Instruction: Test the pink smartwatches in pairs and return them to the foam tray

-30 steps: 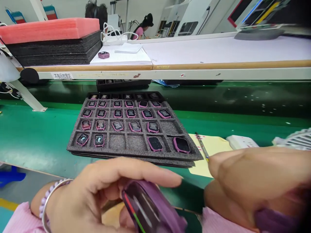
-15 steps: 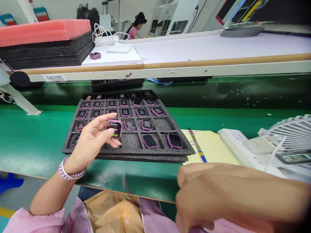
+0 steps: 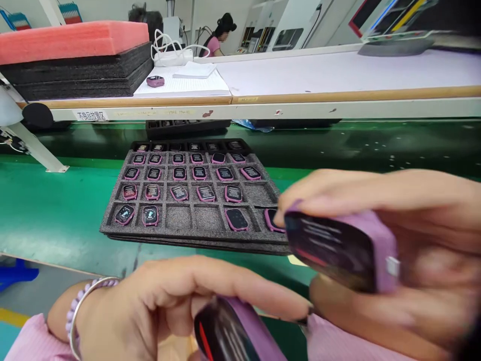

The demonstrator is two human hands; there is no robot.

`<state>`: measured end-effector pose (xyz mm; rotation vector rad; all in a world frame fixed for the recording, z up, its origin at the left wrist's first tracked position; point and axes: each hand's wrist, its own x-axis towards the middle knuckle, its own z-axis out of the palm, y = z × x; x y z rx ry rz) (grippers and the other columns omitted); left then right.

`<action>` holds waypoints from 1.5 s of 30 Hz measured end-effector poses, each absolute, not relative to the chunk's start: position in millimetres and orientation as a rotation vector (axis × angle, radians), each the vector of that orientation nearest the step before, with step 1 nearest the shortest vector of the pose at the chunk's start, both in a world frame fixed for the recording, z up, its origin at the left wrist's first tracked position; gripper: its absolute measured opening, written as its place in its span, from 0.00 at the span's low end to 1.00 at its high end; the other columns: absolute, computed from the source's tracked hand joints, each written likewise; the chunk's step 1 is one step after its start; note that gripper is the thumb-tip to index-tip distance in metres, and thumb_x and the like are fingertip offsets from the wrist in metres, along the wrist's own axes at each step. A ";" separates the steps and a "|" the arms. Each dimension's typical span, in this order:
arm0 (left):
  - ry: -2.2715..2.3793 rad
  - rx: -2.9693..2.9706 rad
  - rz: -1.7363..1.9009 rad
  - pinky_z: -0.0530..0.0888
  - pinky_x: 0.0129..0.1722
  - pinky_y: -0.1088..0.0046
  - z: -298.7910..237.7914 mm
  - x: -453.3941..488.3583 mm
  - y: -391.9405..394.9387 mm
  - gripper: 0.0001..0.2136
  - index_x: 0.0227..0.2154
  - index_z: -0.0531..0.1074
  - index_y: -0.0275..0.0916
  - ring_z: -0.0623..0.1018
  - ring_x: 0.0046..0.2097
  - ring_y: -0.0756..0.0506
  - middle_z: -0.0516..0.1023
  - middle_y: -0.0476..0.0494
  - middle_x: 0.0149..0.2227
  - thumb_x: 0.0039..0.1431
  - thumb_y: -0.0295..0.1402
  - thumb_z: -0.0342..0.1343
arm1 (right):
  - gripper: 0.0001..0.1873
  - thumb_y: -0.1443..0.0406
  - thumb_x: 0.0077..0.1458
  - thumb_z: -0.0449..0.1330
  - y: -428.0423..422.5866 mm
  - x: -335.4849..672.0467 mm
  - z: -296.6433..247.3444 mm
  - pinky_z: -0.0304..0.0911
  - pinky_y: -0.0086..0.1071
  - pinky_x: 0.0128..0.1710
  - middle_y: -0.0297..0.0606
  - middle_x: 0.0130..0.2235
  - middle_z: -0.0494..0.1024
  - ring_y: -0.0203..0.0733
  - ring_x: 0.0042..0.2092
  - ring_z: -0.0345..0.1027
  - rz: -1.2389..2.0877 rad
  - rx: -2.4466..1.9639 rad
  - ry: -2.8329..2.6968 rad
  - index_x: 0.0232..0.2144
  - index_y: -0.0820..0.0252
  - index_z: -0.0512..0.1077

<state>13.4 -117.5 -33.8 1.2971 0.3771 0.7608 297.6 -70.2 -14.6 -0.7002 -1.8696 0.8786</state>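
Close to the camera, my right hand (image 3: 424, 240) grips a purple smartwatch case (image 3: 338, 245) by its edges, its dark screen showing blurred lines of text. Lower down, my left hand (image 3: 150, 301) is closed on a second purple smartwatch case (image 3: 233, 331), partly cut off by the bottom of the picture. A red mark shows on that screen. Beyond both hands lies a dark grey foam tray (image 3: 180, 219) whose compartments hold several more purple watch cases, screens up. My right fingertips overlap the watch case (image 3: 271, 219) at its near right corner.
A white shelf (image 3: 300, 75) runs across the back, bearing a pink and black foam stack (image 3: 75, 55), papers (image 3: 195, 70) and one purple watch (image 3: 155, 80). A lamp stand (image 3: 41, 148) is at left. Two people sit in the background.
My left hand has come back from above the tray towards me with its watch case. My right hand has risen and turned, and a watch case now shows in it.
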 end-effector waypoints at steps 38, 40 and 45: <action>0.915 1.384 1.344 0.78 0.32 0.76 -89.2 17.1 16.5 0.33 0.61 0.67 0.40 0.79 0.32 0.52 0.79 0.39 0.53 0.52 0.33 0.69 | 0.31 0.71 0.48 0.71 35.8 229.7 -78.8 0.73 0.27 0.34 0.33 0.40 0.80 0.36 0.35 0.78 1.712 -0.675 -1.252 0.54 0.57 0.68; 0.934 1.336 1.314 0.76 0.29 0.78 -88.5 17.2 15.0 0.35 0.63 0.67 0.39 0.78 0.30 0.53 0.78 0.37 0.55 0.52 0.33 0.69 | 0.31 0.71 0.48 0.71 35.7 229.9 -78.8 0.72 0.27 0.33 0.33 0.39 0.80 0.36 0.35 0.78 1.719 -0.677 -1.259 0.54 0.57 0.68; 0.899 1.322 1.308 0.76 0.27 0.78 -86.8 19.0 11.7 0.35 0.63 0.67 0.40 0.78 0.30 0.52 0.79 0.38 0.51 0.52 0.34 0.71 | 0.30 0.72 0.48 0.69 33.4 229.8 -75.9 0.72 0.26 0.32 0.32 0.38 0.79 0.35 0.34 0.77 1.690 -0.633 -1.327 0.53 0.58 0.67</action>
